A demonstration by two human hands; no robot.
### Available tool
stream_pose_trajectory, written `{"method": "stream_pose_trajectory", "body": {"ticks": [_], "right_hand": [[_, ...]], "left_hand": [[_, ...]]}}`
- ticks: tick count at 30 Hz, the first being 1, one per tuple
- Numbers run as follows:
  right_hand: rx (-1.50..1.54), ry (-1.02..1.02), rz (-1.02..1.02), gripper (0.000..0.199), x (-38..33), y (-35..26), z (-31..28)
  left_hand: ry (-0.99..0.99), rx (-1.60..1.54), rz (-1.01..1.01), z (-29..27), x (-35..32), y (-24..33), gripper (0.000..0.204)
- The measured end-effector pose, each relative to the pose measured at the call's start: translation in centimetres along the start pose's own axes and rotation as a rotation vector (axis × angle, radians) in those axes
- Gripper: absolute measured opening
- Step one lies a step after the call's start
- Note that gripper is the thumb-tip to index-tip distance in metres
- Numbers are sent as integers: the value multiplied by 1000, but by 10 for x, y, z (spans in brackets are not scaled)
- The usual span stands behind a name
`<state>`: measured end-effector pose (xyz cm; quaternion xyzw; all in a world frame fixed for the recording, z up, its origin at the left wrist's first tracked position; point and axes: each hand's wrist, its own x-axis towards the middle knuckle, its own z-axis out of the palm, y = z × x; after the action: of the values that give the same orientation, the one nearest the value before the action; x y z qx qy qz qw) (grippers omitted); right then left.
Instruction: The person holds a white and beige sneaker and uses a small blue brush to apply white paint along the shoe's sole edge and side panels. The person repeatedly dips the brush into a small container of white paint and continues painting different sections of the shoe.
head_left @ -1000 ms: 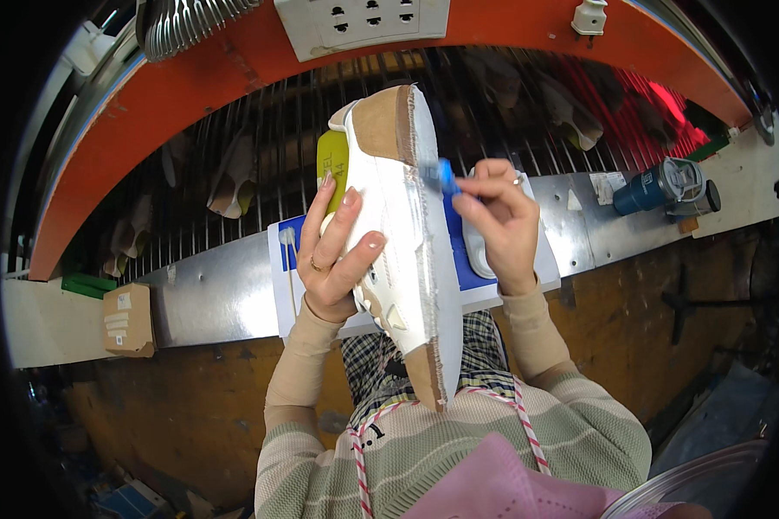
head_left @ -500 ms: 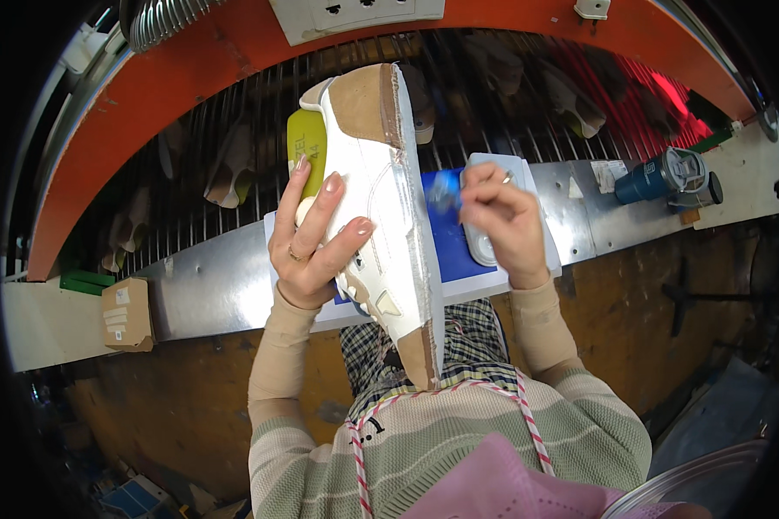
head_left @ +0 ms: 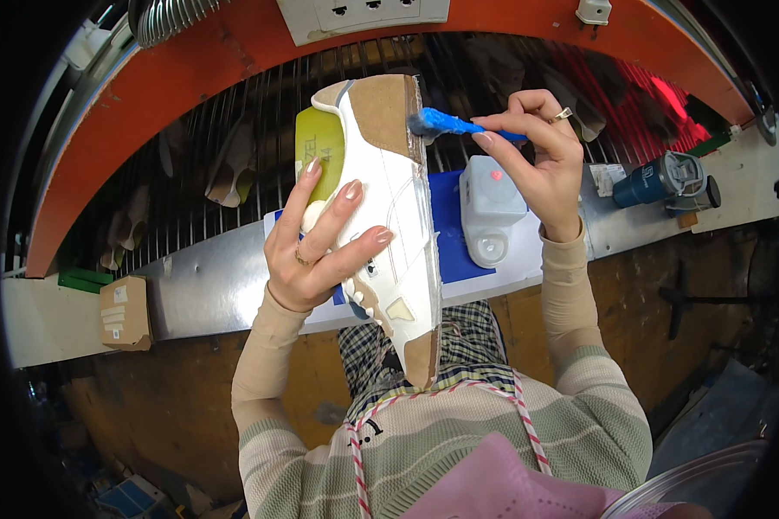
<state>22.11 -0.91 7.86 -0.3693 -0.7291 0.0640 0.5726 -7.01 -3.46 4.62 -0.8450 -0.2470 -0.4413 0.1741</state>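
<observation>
My left hand (head_left: 307, 246) grips a white and tan shoe upper (head_left: 389, 208) across its lacing side, fingers wrapped over it. The shoe is turned on its side, heel away from me and toe toward my lap. A yellow-green shoe last (head_left: 318, 143) sticks out of its opening. In the pinched fingers of my right hand (head_left: 541, 156) is a small blue brush (head_left: 459, 124). Its bristle end meets the bottom edge of the shoe at the heel. Below the brush, a whitish plastic container (head_left: 492, 195) stands on a blue and white sheet (head_left: 446, 208).
A metal ledge (head_left: 208, 298) runs across in front of me. Behind it, several shoes lie on a dark roller conveyor (head_left: 277, 86) under an orange arch (head_left: 234, 52). A blue tumbler (head_left: 653, 182) stands at right, a cardboard box (head_left: 124, 313) at left.
My right hand has moved up and away from me with the brush, from beside the shoe's middle to its heel. The shoe has tilted and shifted slightly right; the container shows more fully.
</observation>
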Motion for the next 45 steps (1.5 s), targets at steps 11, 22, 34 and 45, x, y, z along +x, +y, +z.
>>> {"method": "stream_pose_trajectory", "body": {"ticks": [11,22,34,45], "right_hand": [[222,-78,207,15,-22,-21,-2],[-149,61,-137,17,17,-11,-6],[312,-3,391,16,-46,-46,8],[-273,208,-108,24,-17,-38,12]], "left_hand": [[16,-4,-30,2,0,0,44],[36,8,0,4,4,3,45],[56,-19,-90,5,1,2,43],[43,-4,-63,3,0,5,42]]}}
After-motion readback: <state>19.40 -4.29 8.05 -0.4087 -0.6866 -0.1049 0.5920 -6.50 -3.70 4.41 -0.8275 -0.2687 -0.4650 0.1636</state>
